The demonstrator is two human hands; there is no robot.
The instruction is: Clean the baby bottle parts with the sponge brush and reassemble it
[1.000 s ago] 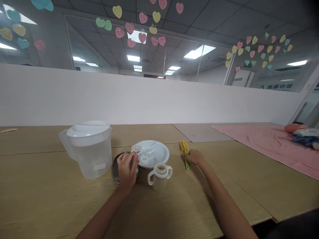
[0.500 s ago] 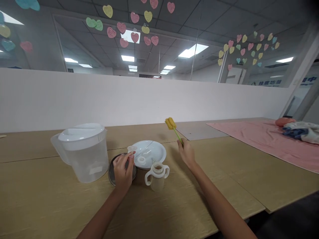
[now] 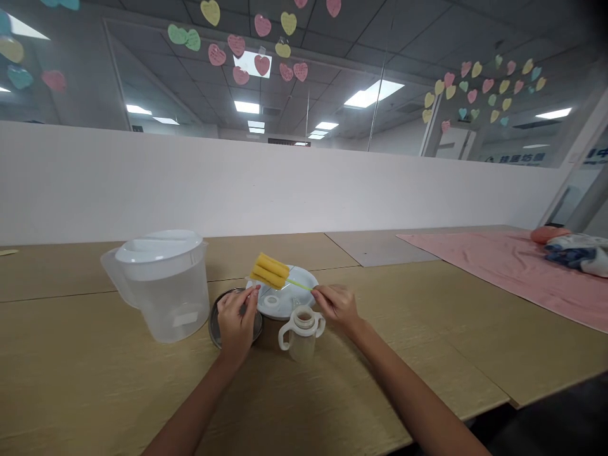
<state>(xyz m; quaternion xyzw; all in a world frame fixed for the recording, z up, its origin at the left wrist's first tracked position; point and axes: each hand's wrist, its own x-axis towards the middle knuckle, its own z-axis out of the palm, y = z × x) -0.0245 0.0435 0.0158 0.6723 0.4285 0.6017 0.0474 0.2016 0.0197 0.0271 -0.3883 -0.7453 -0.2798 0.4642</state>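
My right hand [image 3: 338, 307] pinches the thin green handle of a yellow sponge brush [image 3: 270, 271]. The sponge head points left, over the white plate [image 3: 306, 278] and close to my left fingertips. My left hand [image 3: 236, 320] is closed in a pinch on a small clear piece, mostly hidden behind the fingers and sponge. A white ring [image 3: 272, 302] and other small clear parts lie on the plate. Just in front of it stands an uncapped clear bottle [image 3: 303, 345] with two white handles. Partly under my left hand is a round dark metal dish [image 3: 215, 329].
A lidded translucent pitcher [image 3: 173, 297] stands at the left. On the right, a pink cloth [image 3: 498, 266] covers part of the table [image 3: 403, 361], with bundled fabric [image 3: 577, 250] on it. A white wall [image 3: 285, 190] rises behind.
My right hand has moved left and slightly down, tipping the brush from upright to nearly level, its sponge now beside my left fingertips. My left hand has stayed nearly in place.
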